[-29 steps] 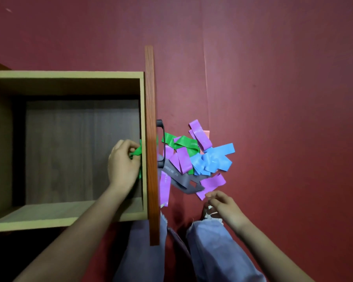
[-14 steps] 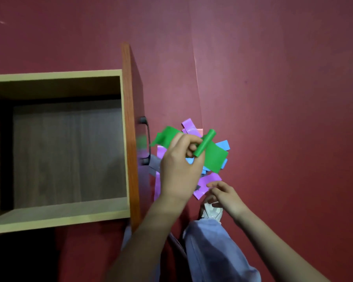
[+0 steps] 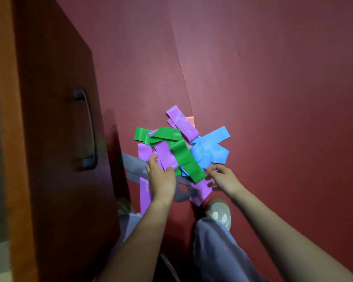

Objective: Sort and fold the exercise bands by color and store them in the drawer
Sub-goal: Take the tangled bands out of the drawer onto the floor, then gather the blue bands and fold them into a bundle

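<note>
Hands are both down at the pile (image 3: pixel 179 139) now. Half a second ago my feed showed the left hand (image 3: pixel 161 180) lifted over the heap with a rolled green band pinched in it. Now that green band (image 3: pixel 184 159) lies flat and diagonal on top of the pile. The left hand has dropped beside it, its fingers released and loosely bent, resting on a purple band (image 3: pixel 165 155) and the grey bands (image 3: pixel 134 165). The right hand (image 3: pixel 224 179) stays at the near right edge of the heap. Its fingers curl down onto a second purple band (image 3: pixel 202 193) and its thumb sits just beside the green band's near end; I cannot tell whether it pinches anything. Blue bands (image 3: pixel 210 151) spread over the far right of the pile, all on the red floor (image 3: pixel 273 98). The view has swung too: the drawer front (image 3: pixel 55 139) with its dark handle (image 3: pixel 88 129) now fills the left side, near the pile, and the drawer's inside is almost out of sight. A pale shoe (image 3: pixel 219 212) stands just below the heap.
</note>
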